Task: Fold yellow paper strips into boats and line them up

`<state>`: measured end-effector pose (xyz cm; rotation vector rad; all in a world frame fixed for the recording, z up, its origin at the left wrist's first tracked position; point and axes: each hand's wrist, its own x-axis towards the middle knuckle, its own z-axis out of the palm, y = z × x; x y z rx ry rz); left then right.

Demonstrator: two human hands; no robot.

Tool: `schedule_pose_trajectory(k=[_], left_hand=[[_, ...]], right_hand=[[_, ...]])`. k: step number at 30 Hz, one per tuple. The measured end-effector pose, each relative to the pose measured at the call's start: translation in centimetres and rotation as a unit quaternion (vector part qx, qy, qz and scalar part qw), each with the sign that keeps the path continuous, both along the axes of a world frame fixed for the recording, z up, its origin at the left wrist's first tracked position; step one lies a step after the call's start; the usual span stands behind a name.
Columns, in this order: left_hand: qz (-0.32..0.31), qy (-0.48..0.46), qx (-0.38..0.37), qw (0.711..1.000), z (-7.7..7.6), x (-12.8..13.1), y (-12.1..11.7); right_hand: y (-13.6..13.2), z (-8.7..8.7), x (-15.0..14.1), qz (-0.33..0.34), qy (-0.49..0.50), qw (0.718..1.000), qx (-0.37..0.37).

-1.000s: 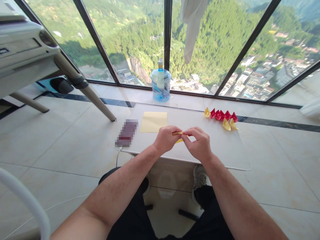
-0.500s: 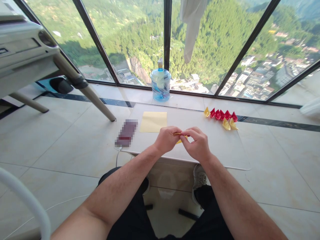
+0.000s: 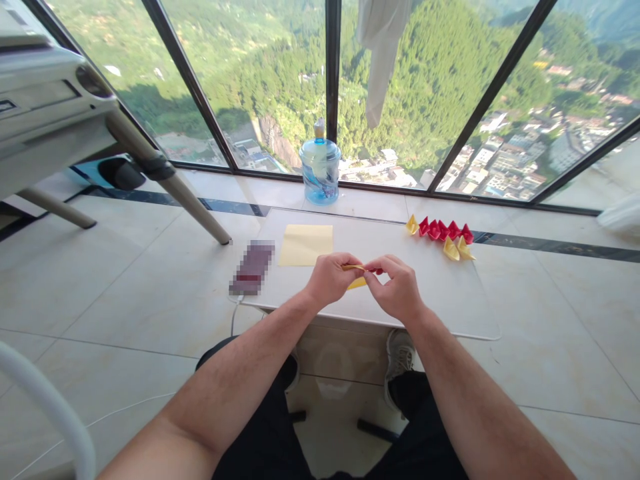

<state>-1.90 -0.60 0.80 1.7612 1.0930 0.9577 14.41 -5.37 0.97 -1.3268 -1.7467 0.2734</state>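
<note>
The left hand (image 3: 331, 279) and right hand (image 3: 397, 292) pinch the yellow paper (image 3: 353, 267), which might rip if they tug too hard.

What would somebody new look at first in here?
Probably the big window, with green hills and little buildings far below. Then the bright red folded papers, in a row near the far right corner of the low white table. The blue water jug by the glass might catch their eye too.
</note>
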Motion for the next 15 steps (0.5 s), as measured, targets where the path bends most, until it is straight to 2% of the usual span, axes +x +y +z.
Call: schedule_pose_trajectory(k=[8, 12, 15], left_hand=[[0.024, -0.034, -0.052, 0.998, 0.33, -0.15, 0.1], [0.021, -0.074, -0.092, 0.993, 0.41, -0.03, 0.12], [0.01, -0.11, -0.109, 0.988, 0.37, 0.06, 0.16]], right_hand=[[0.08, -0.09, 0.85, -0.022, -0.013, 0.999, -0.041], [0.04, 0.08, 0.6, -0.034, 0.051, 0.998, -0.026], [0.03, 0.19, 0.3, -0.027, 0.09, 0.994, -0.051]])
